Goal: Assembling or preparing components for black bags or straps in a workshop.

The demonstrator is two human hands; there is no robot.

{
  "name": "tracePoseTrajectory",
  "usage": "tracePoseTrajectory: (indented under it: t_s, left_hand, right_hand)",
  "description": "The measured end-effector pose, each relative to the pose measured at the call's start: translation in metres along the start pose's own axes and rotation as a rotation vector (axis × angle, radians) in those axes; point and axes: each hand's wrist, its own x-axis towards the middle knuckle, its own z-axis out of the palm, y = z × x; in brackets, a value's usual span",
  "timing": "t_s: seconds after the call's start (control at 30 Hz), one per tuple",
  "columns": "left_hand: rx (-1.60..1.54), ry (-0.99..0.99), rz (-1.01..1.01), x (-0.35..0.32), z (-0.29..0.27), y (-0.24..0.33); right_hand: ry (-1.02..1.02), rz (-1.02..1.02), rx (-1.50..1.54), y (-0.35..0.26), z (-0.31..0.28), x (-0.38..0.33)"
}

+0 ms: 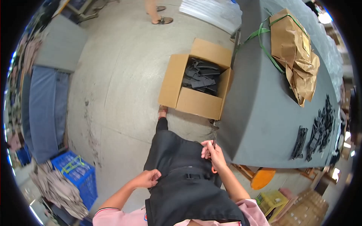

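Observation:
My right hand (215, 156) is closed around a pair of scissors (213, 170); an orange handle shows below the palm and the dark blades point up and away from me. My left hand (149, 178) hangs beside the black apron (188, 188) with its fingers curled in, and I see nothing in it. Ahead of my feet, an open cardboard box (199, 102) stands on the floor, filled with flat black strip-like pieces (201, 77). Neither hand touches the box.
To the right is a grey-covered table (252, 124) bearing a brown paper package (292, 45) with green strapping and black pieces (320, 130). An orange stool (263, 178) sits under its near edge. A blue crate (81, 177) stands left. Another person's foot (163, 20) shows at the top.

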Motion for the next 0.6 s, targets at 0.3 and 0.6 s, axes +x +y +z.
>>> tracePoseTrajectory:
  t_s: [0.3, 0.6]
  left_hand:
    - [0.096, -0.022, -0.243, 0.001, -0.151, -0.067]
    - [-0.252, 0.230, -0.581, 0.028, -0.186, -0.122]
  right_hand:
    - [0.377, 0.225, 0.544, 0.035, -0.005, 0.291]
    - [0.770, 0.352, 0.724, 0.079, -0.020, 0.537]
